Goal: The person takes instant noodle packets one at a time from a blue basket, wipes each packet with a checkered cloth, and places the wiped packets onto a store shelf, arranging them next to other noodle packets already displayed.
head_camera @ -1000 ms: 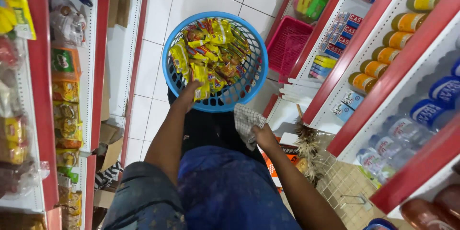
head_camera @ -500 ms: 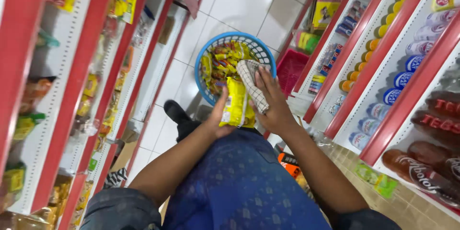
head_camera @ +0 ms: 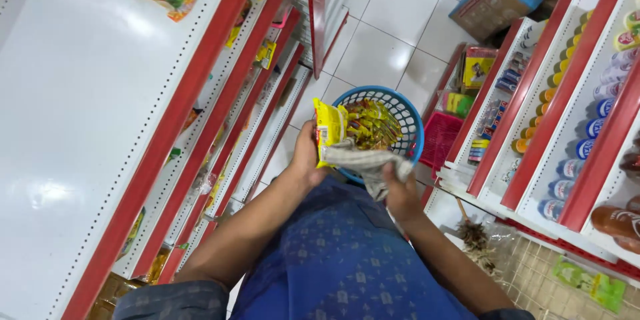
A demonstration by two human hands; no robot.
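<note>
You are gripping a yellow snack packet point(head_camera: 329, 135) in your left hand point(head_camera: 308, 159), holding it upright just above the near rim of the blue basket point(head_camera: 412, 125) on the tiled floor. Your right hand point(head_camera: 400, 195) is closing around a checked cloth point(head_camera: 365, 163), pressing it against the packet's lower edge.

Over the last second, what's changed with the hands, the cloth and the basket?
The left hand went from reaching into the blue basket to holding a yellow packet lifted out of it. The right hand brought the checked cloth across, and it now lies against the packet. The basket stayed on the floor with its other packets, and the right hand kept hold of the cloth.
</note>
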